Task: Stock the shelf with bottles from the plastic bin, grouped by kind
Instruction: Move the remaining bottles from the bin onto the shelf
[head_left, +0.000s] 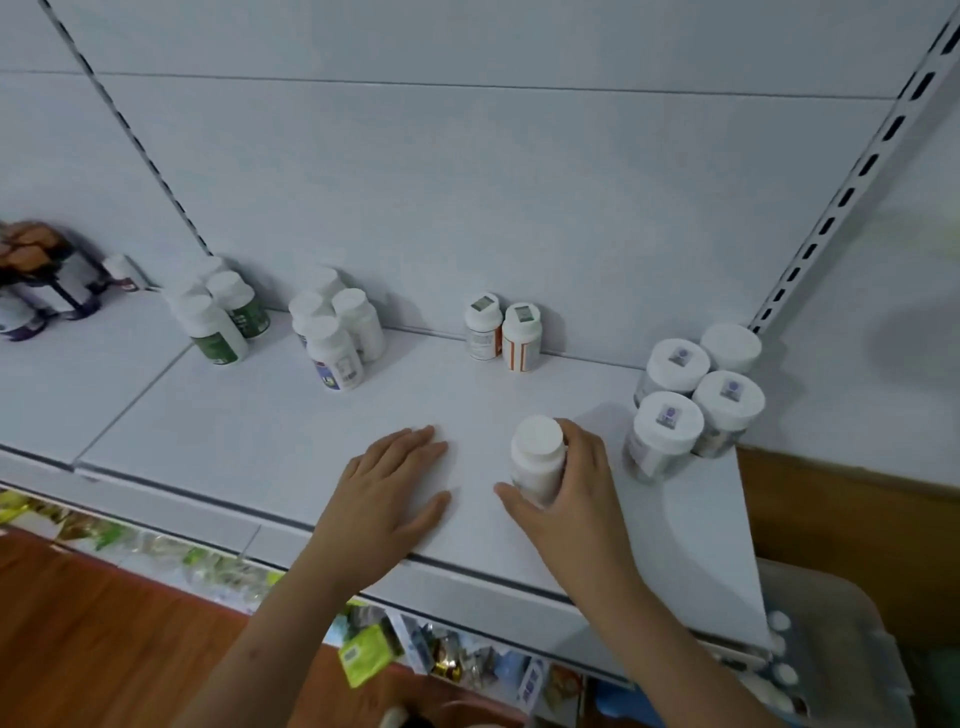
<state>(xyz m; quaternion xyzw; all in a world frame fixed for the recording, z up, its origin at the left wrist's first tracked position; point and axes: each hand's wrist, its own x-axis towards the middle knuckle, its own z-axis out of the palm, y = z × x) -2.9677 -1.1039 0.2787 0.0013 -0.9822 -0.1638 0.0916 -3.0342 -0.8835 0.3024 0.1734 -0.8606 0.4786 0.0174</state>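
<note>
R hand (576, 499) grips white-capped bottle (537, 460) on shelf (249, 447), label unreadable; L hand (387, 491) flat, fingers straight.

On the shelf (270, 441) I count three green-labelled bottles (221, 332), four white bottles with blue labels (335, 353), two orange-striped bottles (521, 338) and four wide-capped jars (670, 426). One further white bottle (537, 457) stands apart near the front. The dark bottles (47, 280) at far left are too blurred to count.
</note>
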